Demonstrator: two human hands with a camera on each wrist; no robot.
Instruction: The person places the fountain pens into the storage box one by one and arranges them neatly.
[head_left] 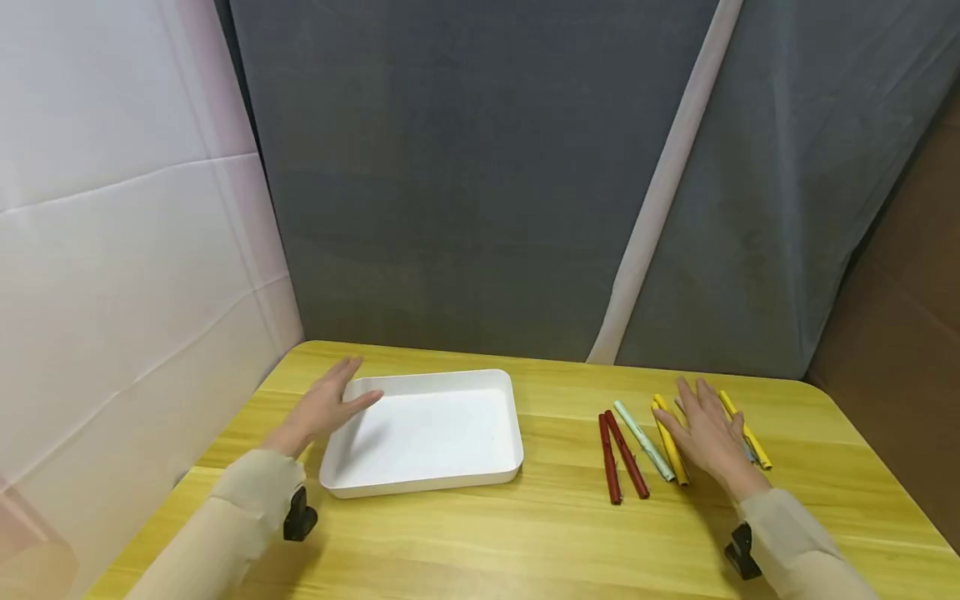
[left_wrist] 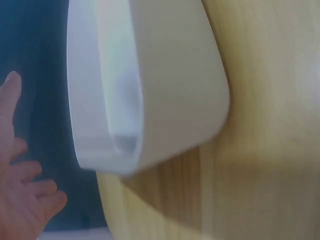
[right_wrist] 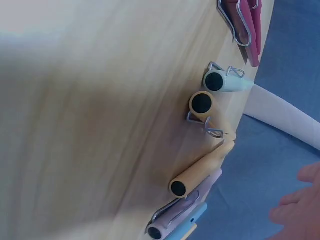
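Note:
My left hand is spread at the left rim of a shallow white tray, thumb over its corner. In the left wrist view the fingers are loosely bent and hold nothing. On the right, my right hand, fingers extended, is over a row of slim coloured sticks. Two dark red sticks, a pale green stick and yellow sticks show beside it. The right wrist view shows their black round ends and wire clips, plus a pale purple stick and a blue stick, partly hidden by the hand in the head view.
The wooden table has rounded far corners. Behind it hangs a dark grey curtain with a pale strip. A white cloth wall stands at the left, a brown panel at the right.

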